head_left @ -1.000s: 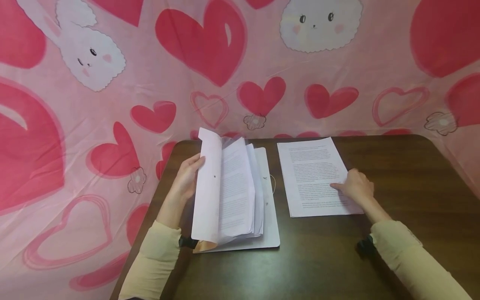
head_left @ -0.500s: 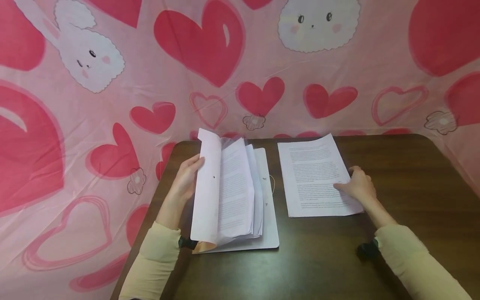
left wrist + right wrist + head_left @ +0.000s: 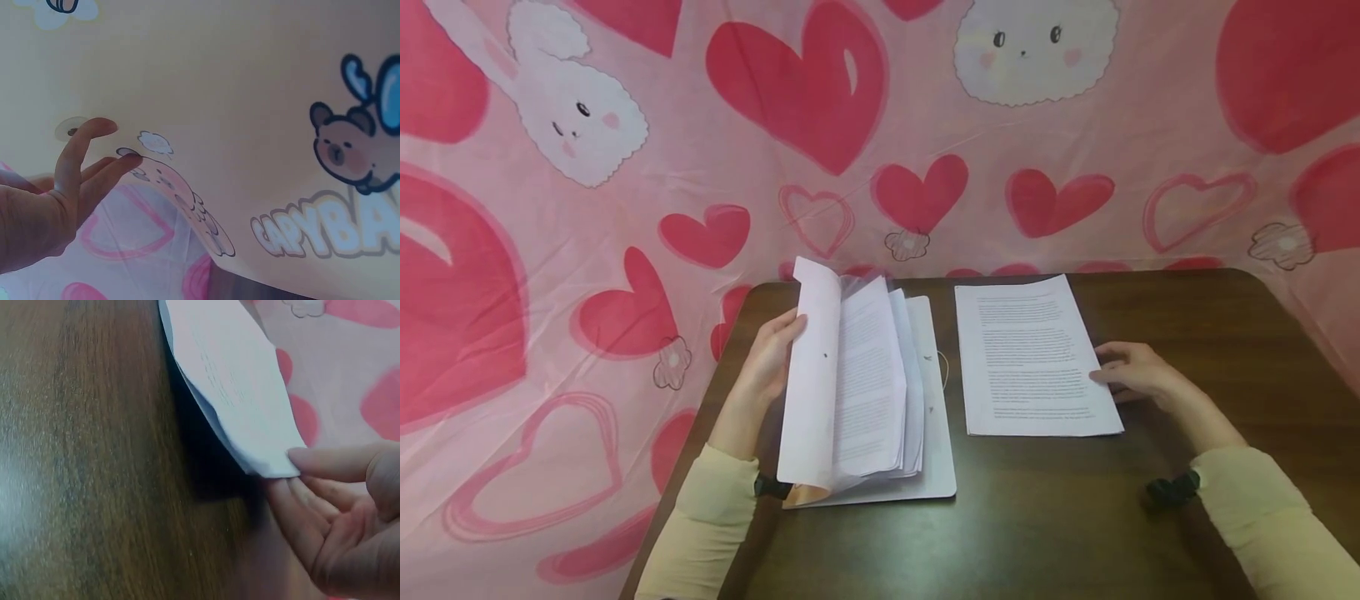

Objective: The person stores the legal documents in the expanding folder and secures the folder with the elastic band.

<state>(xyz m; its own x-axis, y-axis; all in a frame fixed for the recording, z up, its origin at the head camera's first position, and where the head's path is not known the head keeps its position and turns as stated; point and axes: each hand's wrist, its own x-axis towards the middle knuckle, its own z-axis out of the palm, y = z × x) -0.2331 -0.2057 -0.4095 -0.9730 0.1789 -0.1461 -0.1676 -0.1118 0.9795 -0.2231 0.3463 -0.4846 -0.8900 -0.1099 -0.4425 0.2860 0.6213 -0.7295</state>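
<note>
My left hand [image 3: 769,354] holds up the cover of a document folder [image 3: 808,375], its thumb on the white inner side. The cover's outside [image 3: 237,112] carries cartoon capybara prints in the left wrist view, where fingers lie against it. Printed sheets [image 3: 868,383] and clear plastic sit inside the half-raised cover. To the right, my right hand [image 3: 1138,372] pinches the right edge of a stack of printed papers [image 3: 1030,358]. In the right wrist view the thumb is on top of the stack [image 3: 231,381] and other fingers are beneath it, with its near edge lifted off the table.
The dark wooden table [image 3: 1037,517] carries both the folder and the stack. A thin string loop [image 3: 945,371] sticks out from the folder's right side. Behind the table hangs a pink cloth [image 3: 985,125] with hearts and rabbits. Dark bands circle both wrists.
My right hand has slid from lying over the papers to their right edge, its thumb now near the margin. The stack has shifted slightly left. My left hand keeps holding the cover.
</note>
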